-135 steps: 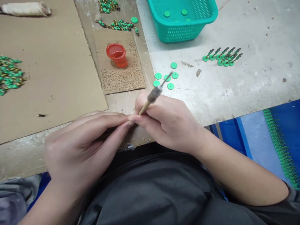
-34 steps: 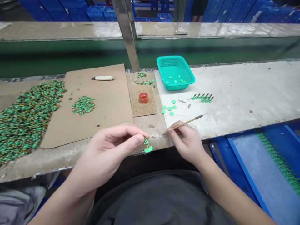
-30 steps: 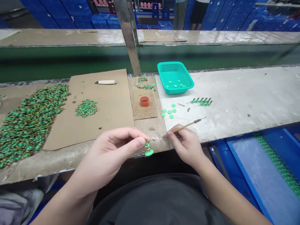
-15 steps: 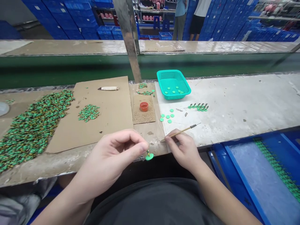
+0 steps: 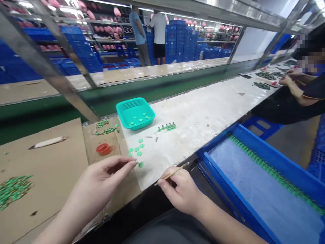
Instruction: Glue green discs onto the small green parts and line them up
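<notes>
My left hand [image 5: 104, 183] pinches a small dark-and-gold piece with a green disc [image 5: 141, 164] at its end, held over the edge of the white sheet. Closed round a thin wooden brush [image 5: 172, 173], my right hand [image 5: 180, 189] is at the table's front edge. Loose green discs [image 5: 137, 149] lie just beyond my left fingertips. An orange-red cup [image 5: 103, 148] stands on the cardboard to the left. Several assembled pieces [image 5: 167, 127] stand upright in rows on the white sheet.
A teal basket [image 5: 135, 123] holds green discs. On cardboard lie a pointed stick [image 5: 48, 142] and a green pile [image 5: 14, 191]. At right, a blue crate [image 5: 266, 176] holds rows of pieces; a person [image 5: 299, 84] works beyond it. Slanted metal posts [image 5: 56, 74] rise at left.
The view has turned right, bringing the other worker and more of the blue crate into sight. My left hand has moved the held piece over the white sheet; my right hand still holds the brush.
</notes>
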Motion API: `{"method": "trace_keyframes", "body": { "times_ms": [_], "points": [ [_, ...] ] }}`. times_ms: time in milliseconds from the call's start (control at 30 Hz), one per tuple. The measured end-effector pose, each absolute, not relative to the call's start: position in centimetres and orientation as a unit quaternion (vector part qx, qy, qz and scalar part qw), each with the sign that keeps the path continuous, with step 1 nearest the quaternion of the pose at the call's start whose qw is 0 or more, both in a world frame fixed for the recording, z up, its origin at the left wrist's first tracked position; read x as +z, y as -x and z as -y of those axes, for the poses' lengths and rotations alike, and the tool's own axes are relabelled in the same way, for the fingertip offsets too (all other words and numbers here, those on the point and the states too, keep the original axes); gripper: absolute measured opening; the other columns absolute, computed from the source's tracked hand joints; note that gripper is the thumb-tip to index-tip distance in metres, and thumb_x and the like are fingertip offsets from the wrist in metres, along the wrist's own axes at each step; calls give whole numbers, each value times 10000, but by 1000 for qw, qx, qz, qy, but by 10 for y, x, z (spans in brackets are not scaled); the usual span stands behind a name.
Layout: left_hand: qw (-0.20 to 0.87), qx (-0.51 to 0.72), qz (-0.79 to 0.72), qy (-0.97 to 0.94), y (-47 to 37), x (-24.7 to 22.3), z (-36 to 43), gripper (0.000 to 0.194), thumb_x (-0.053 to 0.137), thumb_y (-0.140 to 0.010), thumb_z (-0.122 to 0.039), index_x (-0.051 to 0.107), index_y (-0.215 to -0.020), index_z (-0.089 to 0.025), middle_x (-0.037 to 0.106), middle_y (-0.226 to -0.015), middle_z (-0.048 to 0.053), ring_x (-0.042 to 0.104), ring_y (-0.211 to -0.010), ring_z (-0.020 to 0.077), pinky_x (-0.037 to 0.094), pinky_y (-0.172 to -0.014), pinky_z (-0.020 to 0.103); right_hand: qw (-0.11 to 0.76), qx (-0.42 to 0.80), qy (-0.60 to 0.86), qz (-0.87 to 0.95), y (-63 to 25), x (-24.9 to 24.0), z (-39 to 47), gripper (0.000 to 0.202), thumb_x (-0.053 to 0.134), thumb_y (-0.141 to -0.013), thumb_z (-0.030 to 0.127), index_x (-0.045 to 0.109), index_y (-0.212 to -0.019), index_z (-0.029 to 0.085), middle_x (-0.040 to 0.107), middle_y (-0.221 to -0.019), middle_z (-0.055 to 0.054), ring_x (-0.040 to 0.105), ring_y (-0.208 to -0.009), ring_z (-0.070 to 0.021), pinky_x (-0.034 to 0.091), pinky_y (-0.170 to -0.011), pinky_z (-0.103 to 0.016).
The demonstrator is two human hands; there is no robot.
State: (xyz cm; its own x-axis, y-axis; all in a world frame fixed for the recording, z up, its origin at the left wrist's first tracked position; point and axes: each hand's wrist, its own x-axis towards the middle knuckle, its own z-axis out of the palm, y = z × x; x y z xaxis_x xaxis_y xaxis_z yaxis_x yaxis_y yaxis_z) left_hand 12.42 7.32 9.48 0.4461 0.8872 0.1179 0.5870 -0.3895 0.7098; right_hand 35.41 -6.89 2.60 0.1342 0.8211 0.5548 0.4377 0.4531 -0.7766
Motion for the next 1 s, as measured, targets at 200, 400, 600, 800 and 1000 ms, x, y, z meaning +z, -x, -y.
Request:
{"method": "trace_keyframes", "body": {
  "times_ms": [200, 400, 600, 800, 1000],
  "points": [
    [185, 233, -355, -886, -236, 95, -138, 331, 699, -1017, -561, 906, -943, -314, 842, -1039, 63, 775, -1015, 273, 624, -962, 396, 559, 163, 559, 590, -388, 25, 101, 182, 694, -1120, 191, 810, -982, 214, 822, -873, -34, 780, -765, -177, 615, -765, -279],
    [110, 217, -335, -910, -281, 75, -176, 223, 729, -1036, -417, 912, -980, -303, 691, -980, 77, 709, -1053, 291, 545, -971, 431, 548, 160, 588, 574, -406, 24, 115, 183, 671, -1131, 209, 785, -989, 225, 818, -878, -33, 789, -776, -191, 631, -765, -299],
    [82, 203, -337, -916, -289, 69, -174, 230, 716, -1054, -386, 910, -978, -289, 705, -982, 85, 715, -1056, 299, 541, -952, 426, 537, 165, 596, 574, -415, 21, 115, 188, 652, -1138, 216, 779, -1000, 229, 822, -890, -34, 796, -799, -191, 637, -764, -295],
    [71, 203, -398, -892, -250, 112, -171, 444, 546, -1133, -543, 893, -1239, -288, 805, -1076, 63, 751, -1035, 280, 559, -898, 373, 543, 186, 602, 555, -415, 29, 115, 176, 640, -1136, 226, 748, -997, 242, 816, -911, -32, 797, -831, -207, 638, -804, -324],
    [136, 43, -422, -895, -174, 120, -152, 277, 699, -941, -505, 915, -951, -332, 864, -946, 10, 778, -791, 241, 543, -688, 327, 525, 251, 630, 515, -407, 37, 116, 228, 579, -1190, 301, 801, -1152, 267, 886, -1146, -74, 867, -1086, -267, 673, -954, -383]
  ]
}}
